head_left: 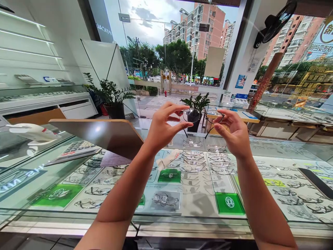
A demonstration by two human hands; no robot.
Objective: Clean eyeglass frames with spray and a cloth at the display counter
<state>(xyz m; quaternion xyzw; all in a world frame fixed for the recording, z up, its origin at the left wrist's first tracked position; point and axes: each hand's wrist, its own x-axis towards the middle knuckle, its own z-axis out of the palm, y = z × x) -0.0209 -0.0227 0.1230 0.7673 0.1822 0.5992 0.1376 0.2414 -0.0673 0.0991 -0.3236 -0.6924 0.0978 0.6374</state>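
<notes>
Before us a glass display counter (182,218) of spectacle frames, green square placards (229,203) among them, our grey calculator (78,149) at left, a leafy potted plant (111,94), black wall fan (276,21) above

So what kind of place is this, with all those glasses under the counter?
Most likely an optician's shop. Rows of spectacle frames lie inside the glass display counter, and the left hand and right hand hold up one pair of glasses.

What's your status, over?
Left hand and right hand both pinch thin dark-rimmed eyeglasses, held up above glass display counter. Brown flat panel lies left of the hands, apart. Nothing blocks the eyeglasses.
</notes>
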